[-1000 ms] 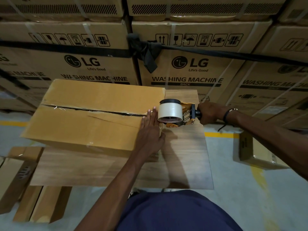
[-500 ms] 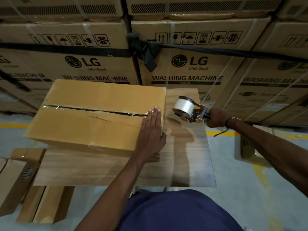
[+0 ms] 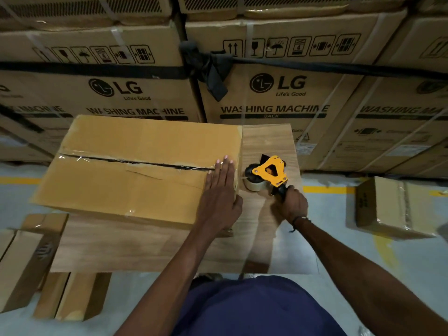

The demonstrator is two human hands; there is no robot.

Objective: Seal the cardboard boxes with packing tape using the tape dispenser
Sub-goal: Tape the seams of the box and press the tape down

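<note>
Fingers straight and flat, the left hand presses the right end of the cardboard box beside its taped seam, while the right hand grips the handle of the yellow tape dispenser — just off the box's right edge. The box sits on a wood-grain table over a grey floor with yellow lines — stacked washing-machine cartons behind, a small carton at right.

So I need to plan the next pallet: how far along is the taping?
Done: clear tape already covers the top seam of the box. In hand: the left hand presses flat on its right end while the right hand grips the tape dispenser beside that edge. Left: finishing that end.
</note>
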